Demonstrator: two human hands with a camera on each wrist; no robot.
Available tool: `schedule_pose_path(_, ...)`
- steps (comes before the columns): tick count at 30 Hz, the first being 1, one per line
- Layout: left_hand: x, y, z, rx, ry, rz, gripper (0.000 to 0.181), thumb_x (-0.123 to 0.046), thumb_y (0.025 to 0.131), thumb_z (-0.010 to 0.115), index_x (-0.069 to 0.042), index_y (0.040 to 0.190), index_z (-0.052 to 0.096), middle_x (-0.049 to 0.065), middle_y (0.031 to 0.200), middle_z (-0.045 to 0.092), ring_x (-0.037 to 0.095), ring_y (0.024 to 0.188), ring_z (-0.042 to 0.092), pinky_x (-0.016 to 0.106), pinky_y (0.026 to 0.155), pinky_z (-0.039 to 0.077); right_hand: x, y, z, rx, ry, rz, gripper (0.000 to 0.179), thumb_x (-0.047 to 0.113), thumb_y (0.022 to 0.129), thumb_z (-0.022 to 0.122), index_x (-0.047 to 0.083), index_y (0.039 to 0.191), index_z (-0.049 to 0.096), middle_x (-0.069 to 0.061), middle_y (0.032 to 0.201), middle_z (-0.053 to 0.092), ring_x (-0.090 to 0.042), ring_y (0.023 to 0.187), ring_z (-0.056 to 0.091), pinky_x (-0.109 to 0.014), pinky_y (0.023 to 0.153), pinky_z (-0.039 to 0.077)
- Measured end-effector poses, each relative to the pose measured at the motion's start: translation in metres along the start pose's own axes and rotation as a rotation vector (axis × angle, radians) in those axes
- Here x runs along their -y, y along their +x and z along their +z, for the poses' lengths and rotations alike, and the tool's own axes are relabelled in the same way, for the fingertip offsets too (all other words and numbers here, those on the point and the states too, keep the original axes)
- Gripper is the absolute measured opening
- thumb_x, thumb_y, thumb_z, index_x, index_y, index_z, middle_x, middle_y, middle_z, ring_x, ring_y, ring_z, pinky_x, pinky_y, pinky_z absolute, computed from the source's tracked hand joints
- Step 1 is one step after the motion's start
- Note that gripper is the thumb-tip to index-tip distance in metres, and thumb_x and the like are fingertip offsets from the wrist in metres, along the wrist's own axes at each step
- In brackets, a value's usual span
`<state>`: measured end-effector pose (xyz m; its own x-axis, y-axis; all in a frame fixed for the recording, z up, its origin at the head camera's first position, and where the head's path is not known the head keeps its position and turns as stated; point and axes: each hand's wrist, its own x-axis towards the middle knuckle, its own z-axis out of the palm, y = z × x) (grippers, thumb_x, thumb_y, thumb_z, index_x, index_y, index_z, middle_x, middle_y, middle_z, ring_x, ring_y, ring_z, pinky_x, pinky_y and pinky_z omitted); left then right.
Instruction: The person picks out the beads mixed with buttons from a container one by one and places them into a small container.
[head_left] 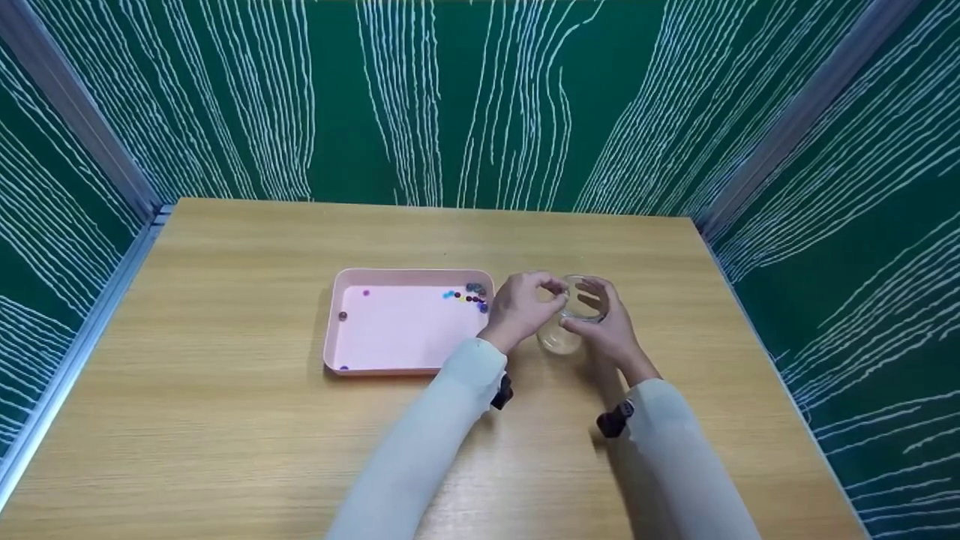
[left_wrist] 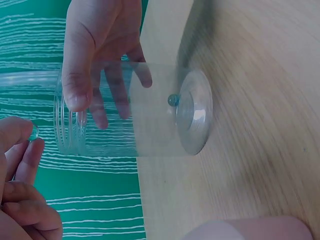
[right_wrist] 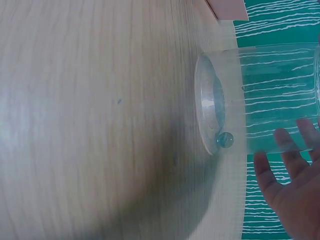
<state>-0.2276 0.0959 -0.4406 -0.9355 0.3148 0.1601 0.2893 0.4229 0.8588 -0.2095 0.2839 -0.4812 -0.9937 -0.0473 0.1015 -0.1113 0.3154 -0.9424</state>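
My left hand (head_left: pixel 519 309) pinches a clear greenish glass marble (left_wrist: pixel 34 132) between thumb and fingertips, just off the mouth of a clear glass jar (head_left: pixel 559 340). The jar stands upright on the table, its mouth uncovered. With fingers and thumb spread around its upper part, my right hand (head_left: pixel 613 330) holds the jar from the right side. A similar glass marble (left_wrist: pixel 173 100) lies at the bottom inside the jar, also visible in the right wrist view.
Left of the jar sits a shallow pink tray (head_left: pixel 397 330). Dark marbles (head_left: pixel 476 288) and small coloured beads (head_left: pixel 465 298) cluster at its right end, with a few more pieces along the left. Green walls with white streaks enclose the wooden table (head_left: pixel 225 420).
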Motion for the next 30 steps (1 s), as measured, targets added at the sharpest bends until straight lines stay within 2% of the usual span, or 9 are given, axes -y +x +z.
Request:
schedule_pose_path(5,-0.001,-0.001,0.004,0.006,-0.031,0.0,0.014,-0.029,0.087,0.069,-0.026,0.1,0.073,-0.015,0.097,0.07,0.003,0.095,0.061,0.022,0.08,0.05,-0.011,0.002,0.0,-0.014,-0.022,0.006,0.081,0.012,0.078,0.079,0.008,0.143,0.031,-0.018,0.145,0.039,-0.04,0.134,0.039,-0.058,0.104,0.037)
schedule_pose_path(10,-0.001,-0.001,0.007,0.018,-0.052,-0.001,0.017,-0.027,0.087,0.07,-0.021,0.103,0.074,-0.014,0.097,0.07,0.003,0.091,0.061,0.023,0.081,0.05,-0.001,0.0,0.001,-0.008,-0.01,0.018,0.08,0.009,0.078,0.079,0.005,0.143,0.032,-0.02,0.145,0.039,-0.042,0.134,0.039,-0.059,0.103,0.038)
schedule_pose_path(13,0.0,-0.001,0.009,0.017,-0.043,0.003,0.017,-0.027,0.087,0.07,-0.02,0.102,0.074,-0.013,0.097,0.07,0.008,0.091,0.064,0.023,0.079,0.05,0.012,-0.004,0.002,-0.004,-0.01,0.018,0.078,0.005,0.078,0.077,0.001,0.141,0.032,-0.022,0.144,0.04,-0.042,0.133,0.04,-0.045,0.099,0.046)
schedule_pose_path(17,0.0,-0.002,0.012,0.032,-0.048,-0.021,0.016,-0.028,0.087,0.07,-0.022,0.102,0.073,-0.014,0.095,0.069,0.009,0.089,0.064,0.022,0.076,0.049,0.003,-0.001,0.003,-0.022,-0.013,0.004,0.076,0.003,0.078,0.076,0.002,0.141,0.034,-0.02,0.143,0.043,-0.038,0.132,0.042,-0.034,0.093,0.05)
schedule_pose_path(20,0.001,-0.002,0.013,0.038,-0.047,-0.039,0.015,-0.029,0.087,0.07,-0.024,0.102,0.073,-0.015,0.094,0.068,0.004,0.085,0.061,0.021,0.074,0.049,-0.012,0.004,0.002,-0.036,-0.008,-0.012,0.076,0.003,0.078,0.077,0.005,0.14,0.035,-0.017,0.142,0.044,-0.035,0.131,0.043,-0.041,0.096,0.049)
schedule_pose_path(23,0.002,-0.001,0.014,0.032,-0.036,-0.036,0.016,-0.029,0.087,0.07,-0.024,0.101,0.073,-0.015,0.094,0.068,0.004,0.085,0.061,0.021,0.074,0.049,-0.014,0.004,0.002,-0.043,-0.012,-0.027,0.075,0.002,0.077,0.077,0.004,0.139,0.035,-0.017,0.141,0.045,-0.033,0.131,0.044,-0.042,0.097,0.049)
schedule_pose_path(27,0.001,-0.001,0.014,0.023,-0.028,-0.034,0.015,-0.029,0.086,0.07,-0.024,0.1,0.073,-0.014,0.096,0.068,0.008,0.088,0.063,0.02,0.075,0.05,-0.011,0.003,0.001,-0.038,-0.005,-0.021,0.075,0.002,0.078,0.077,0.003,0.14,0.035,-0.018,0.142,0.045,-0.034,0.132,0.043,-0.033,0.094,0.049)
schedule_pose_path(30,0.0,-0.001,0.014,0.015,-0.002,-0.029,0.015,-0.029,0.086,0.07,-0.024,0.101,0.073,-0.013,0.101,0.069,0.009,0.092,0.063,0.022,0.078,0.051,0.0,0.0,0.0,-0.013,0.002,0.0,0.076,0.003,0.079,0.075,0.002,0.142,0.032,-0.02,0.144,0.041,-0.04,0.133,0.04,-0.024,0.09,0.05)
